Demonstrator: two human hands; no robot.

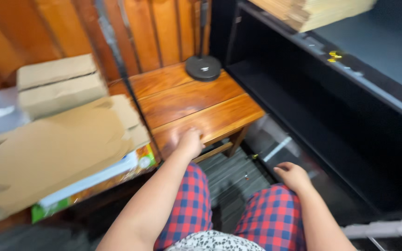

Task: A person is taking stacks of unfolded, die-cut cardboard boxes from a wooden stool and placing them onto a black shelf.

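At left, flattened cardboard boxes (pixel 56 144) lie stacked. At centre, the left hand (pixel 189 142) curls over the front edge of a low wooden stool (pixel 196 104), gripping it; a round black lamp base (pixel 203 68) stands at its back. At lower right, the right hand (pixel 293 175) rests loose on a plaid-clad knee (pixel 271 209). Shifting the stool seems underway; next likely calls for a steady pull.

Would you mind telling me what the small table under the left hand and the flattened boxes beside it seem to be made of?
The small table looks like varnished wood, given its grain, plank seams and glossy sheen. The flattened boxes appear to be plain brown cardboard, matte with folded flaps.
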